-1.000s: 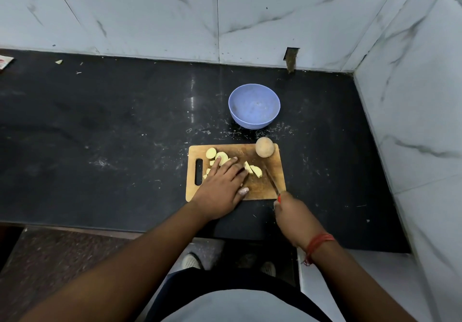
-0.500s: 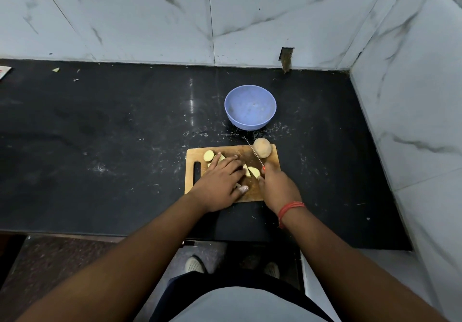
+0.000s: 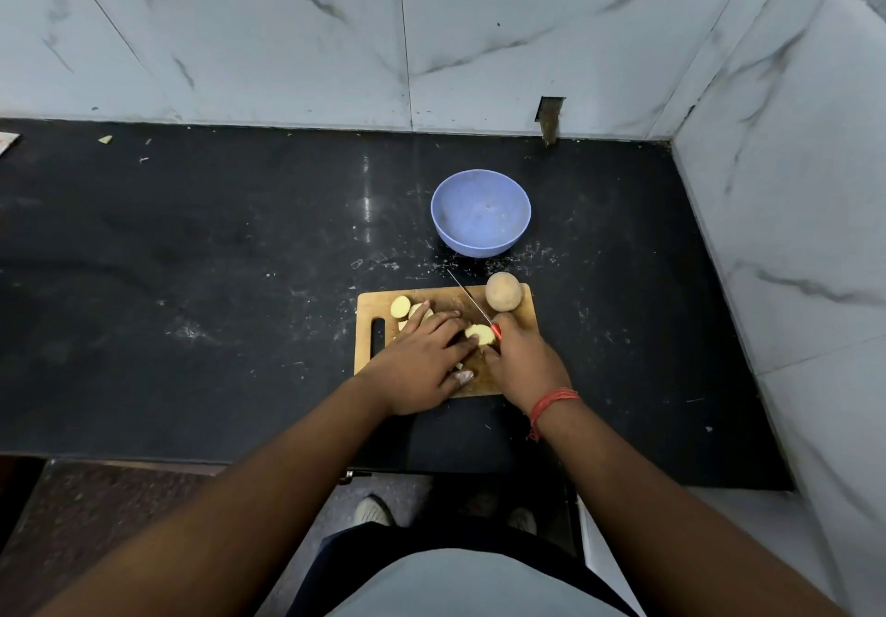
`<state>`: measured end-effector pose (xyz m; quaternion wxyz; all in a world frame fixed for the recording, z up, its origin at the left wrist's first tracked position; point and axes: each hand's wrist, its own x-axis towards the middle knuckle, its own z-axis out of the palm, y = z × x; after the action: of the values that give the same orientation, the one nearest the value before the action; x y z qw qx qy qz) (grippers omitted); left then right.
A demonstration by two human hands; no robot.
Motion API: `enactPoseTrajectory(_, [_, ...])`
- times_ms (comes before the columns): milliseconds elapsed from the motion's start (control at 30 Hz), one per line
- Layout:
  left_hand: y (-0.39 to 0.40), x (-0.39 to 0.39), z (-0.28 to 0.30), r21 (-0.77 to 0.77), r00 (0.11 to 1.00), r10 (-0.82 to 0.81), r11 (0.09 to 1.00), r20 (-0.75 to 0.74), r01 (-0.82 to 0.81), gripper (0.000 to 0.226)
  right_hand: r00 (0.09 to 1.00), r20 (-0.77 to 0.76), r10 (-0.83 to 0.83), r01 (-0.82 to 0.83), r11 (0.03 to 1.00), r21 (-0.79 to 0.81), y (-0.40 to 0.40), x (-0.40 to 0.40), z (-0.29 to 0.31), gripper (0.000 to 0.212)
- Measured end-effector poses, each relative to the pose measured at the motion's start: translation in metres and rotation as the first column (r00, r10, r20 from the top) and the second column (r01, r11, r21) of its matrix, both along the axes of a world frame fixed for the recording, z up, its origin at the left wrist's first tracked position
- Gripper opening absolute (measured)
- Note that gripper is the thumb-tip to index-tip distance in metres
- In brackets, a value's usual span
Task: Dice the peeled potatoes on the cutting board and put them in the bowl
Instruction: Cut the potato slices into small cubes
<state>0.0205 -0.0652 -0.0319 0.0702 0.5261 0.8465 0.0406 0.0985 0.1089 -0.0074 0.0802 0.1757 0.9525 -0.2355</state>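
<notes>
a wooden cutting board [image 3: 525, 314] lies at the centre of the frame on a black counter [image 3: 192, 257], with a blue bowl [image 3: 480, 219] just above it, apart from the board. the left hand [image 3: 422, 367] lies flat over cut potato pieces, fingers stretched out and pressing on a potato slice [image 3: 481, 333] at mid-board. the right hand [image 3: 525, 367] is curled round the red handle of a knife [image 3: 472, 302], whose thin blade points toward the upper left, past the board's top edge. a whole potato [image 3: 503, 291] sits at the board's upper right corner, just beside the blade. another round slice [image 3: 400, 306] lies at the board's upper left, by the handle slot
</notes>
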Motion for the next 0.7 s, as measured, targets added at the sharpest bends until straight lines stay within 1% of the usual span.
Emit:
enactPoseTrajectory(133, [0.000,0.005,-0.002,0.019,0.999,0.019,1.000,0.037,-0.020,0.067,0.999,-0.019,0.038,-0.037,0.998,0.043,0.003,-0.003,-0.002,0.026])
enactPoseTrajectory(233, [0.000,0.013,-0.007,0.045,0.998,0.048,0.998,0.047,-0.050,0.064,0.999,-0.026,0.045,-0.044,0.998,0.040,0.005,-0.004,-0.002,0.033])
enactPoseTrajectory(300, [0.001,0.017,-0.008,0.066,0.996,0.076,0.995,0.050,-0.079,0.063,0.998,-0.039,0.049,-0.047,0.998,0.041,0.006,-0.006,-0.003,0.034])
enactPoseTrajectory(400, [0.000,0.018,-0.010,0.084,0.996,0.085,0.993,-0.014,-0.084,0.058,0.997,-0.054,0.046,-0.044,0.998,0.051,0.007,-0.007,-0.003,0.030])
enactPoseTrajectory(467, [-0.001,0.018,-0.011,0.072,0.996,0.082,0.994,-0.048,-0.078,0.057,0.998,-0.066,0.016,-0.010,0.997,0.078,0.007,-0.006,-0.004,0.025])
enactPoseTrajectory(567, [-0.001,0.019,-0.012,0.056,0.996,0.077,0.996,-0.038,-0.075,0.059,0.997,-0.068,-0.027,0.034,0.994,0.104,0.004,-0.005,-0.006,0.020])
enactPoseTrajectory(700, [0.001,0.019,-0.009,0.064,0.995,0.099,0.993,-0.009,-0.098,0.061,0.995,-0.096,-0.012,0.024,0.993,0.119,0.002,-0.007,-0.008,0.012])
